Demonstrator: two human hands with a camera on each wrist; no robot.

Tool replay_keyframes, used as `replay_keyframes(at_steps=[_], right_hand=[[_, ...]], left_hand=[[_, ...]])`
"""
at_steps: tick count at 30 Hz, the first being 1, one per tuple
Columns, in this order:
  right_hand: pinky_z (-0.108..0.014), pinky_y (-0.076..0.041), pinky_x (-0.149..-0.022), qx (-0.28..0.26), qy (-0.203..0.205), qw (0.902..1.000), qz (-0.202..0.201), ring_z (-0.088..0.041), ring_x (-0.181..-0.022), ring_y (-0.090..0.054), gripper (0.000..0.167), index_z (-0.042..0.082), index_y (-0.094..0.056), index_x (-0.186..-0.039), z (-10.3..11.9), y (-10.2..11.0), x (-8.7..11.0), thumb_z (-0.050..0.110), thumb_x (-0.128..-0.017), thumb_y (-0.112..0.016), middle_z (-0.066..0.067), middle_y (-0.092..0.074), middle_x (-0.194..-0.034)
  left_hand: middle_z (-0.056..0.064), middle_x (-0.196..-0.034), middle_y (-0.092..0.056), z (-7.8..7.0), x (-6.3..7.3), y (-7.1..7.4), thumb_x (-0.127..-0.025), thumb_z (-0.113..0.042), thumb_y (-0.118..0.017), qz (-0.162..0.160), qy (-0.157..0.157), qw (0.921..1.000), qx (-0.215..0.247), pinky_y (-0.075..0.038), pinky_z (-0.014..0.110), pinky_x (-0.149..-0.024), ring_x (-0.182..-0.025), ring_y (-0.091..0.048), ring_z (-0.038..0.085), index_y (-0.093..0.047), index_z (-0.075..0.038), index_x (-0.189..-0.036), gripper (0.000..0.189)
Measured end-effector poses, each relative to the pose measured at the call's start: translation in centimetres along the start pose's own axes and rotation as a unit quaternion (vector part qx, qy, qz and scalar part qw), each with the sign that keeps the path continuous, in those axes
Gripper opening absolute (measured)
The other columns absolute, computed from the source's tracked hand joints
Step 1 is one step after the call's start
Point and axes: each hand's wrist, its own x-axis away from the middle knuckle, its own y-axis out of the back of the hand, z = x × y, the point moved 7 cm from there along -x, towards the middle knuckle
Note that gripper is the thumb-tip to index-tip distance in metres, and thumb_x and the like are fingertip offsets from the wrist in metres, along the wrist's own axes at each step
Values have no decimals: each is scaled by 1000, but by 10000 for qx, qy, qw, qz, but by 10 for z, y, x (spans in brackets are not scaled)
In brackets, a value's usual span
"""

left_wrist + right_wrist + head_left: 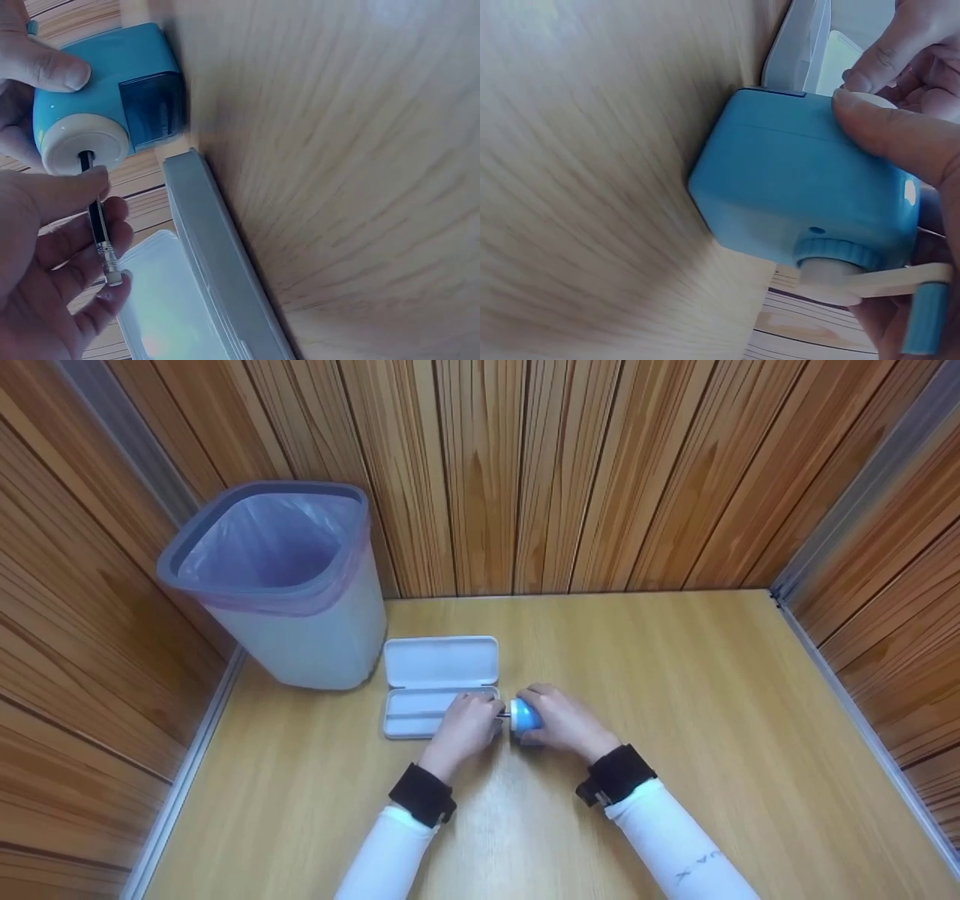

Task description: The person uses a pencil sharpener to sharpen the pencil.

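Note:
A blue crank pencil sharpener [527,716] stands on the table, its cream-ringed hole facing left. My right hand [566,720] grips its body from the right, thumb on one side in the right wrist view. The cream crank arm with its blue knob [926,319] sticks out at the back of the sharpener, not held by the fingertips I can see. With thumb and fingers my left hand [466,727] pinches a black pencil [97,217]. One end of the pencil is inside the hole; the end with metal band and pale eraser points away from it.
Just left of the sharpener, partly behind my left hand, lies an opened pale grey pencil case [441,660] with its lid back. A lined waste bin [300,637] stands at the back left. Wooden panel walls [555,472] enclose the table [712,697].

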Motion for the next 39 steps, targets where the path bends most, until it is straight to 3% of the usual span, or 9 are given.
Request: replay_keyframes(at_steps=[4,10,15,20,25,29,32,36,39], right_hand=[[-49,-43,-101,-9,-70,9999,149,-33,-123,-53,71,4,-51,-140,1,3,3,23,-79,-83,-16,-54,-135],[-53,-40,-103,-381,-318,9986,203,-37,-132,-44,79,6,-44,-147,-2,16,11,22,-80,-83,-19,-44,-146],[-50,-41,-103,-596,-340,9973,248,-36,-133,-43,75,5,-45,-146,-1,35,19,18,-82,-81,-18,-44,-147],[-52,-39,-104,-645,-471,9966,218,-37,-132,-44,67,4,-49,-143,-8,49,29,14,-84,-79,-19,-47,-144],[-50,-46,-97,-704,-567,9952,363,-36,-116,-58,52,-2,-60,-129,-15,54,36,9,-82,-79,-19,-62,-125],[-46,-53,-83,-473,-672,9954,490,-30,-93,-65,32,-3,-70,-111,-19,53,40,6,-81,-78,-15,-69,-101],[-38,-54,-70,-317,-642,9961,524,-20,-75,-64,19,0,-74,-99,-20,50,42,6,-81,-78,-7,-70,-86],[-29,-47,-56,-289,-388,9974,527,-10,-59,-53,1,6,-76,-84,-17,46,42,5,-83,-75,3,-64,-70],[-27,-41,-52,-241,-258,9982,479,-9,-55,-47,10,9,-75,-76,-16,44,43,5,-85,-73,7,-58,-63]], left_hand=[[8,-98,-67,2,1,0,-88,-18,-72,99,79,9999,111,-51,40,-81,-90,-65,26,-71,-7,-102,18],[12,-112,-64,-5,4,6,-86,-20,-75,-89,-63,9997,199,-50,41,-88,-103,-62,28,-65,-3,-119,38],[14,-128,-57,-17,0,9,-84,-24,-77,197,39,9992,348,-41,44,-102,-121,-53,30,-56,-4,-136,60],[13,-131,-56,-31,-6,9,-83,-29,-79,251,-15,9990,357,-37,46,-106,-124,-51,30,-54,-5,-138,65],[11,-127,-59,-46,-13,8,-84,-31,-77,-18,-124,9999,95,-41,45,-103,-119,-54,27,-59,-8,-132,56],[11,-121,-61,-57,-19,7,-83,-35,-78,-334,-274,9987,-288,-44,44,-99,-114,-57,27,-63,-8,-126,53],[10,-118,-62,-63,-21,4,-81,-37,-79,-432,-244,9968,-623,-46,43,-96,-112,-58,26,-64,-8,-125,55],[8,-112,-63,-66,-23,2,-82,-36,-77,-438,-97,9940,-1000,-49,40,-86,-105,-60,25,-66,-8,-123,51],[7,-109,-64,-68,-24,2,-85,-37,-74,-372,-27,9927,-1147,-50,38,-79,-99,-61,23,-66,-9,-122,47]])
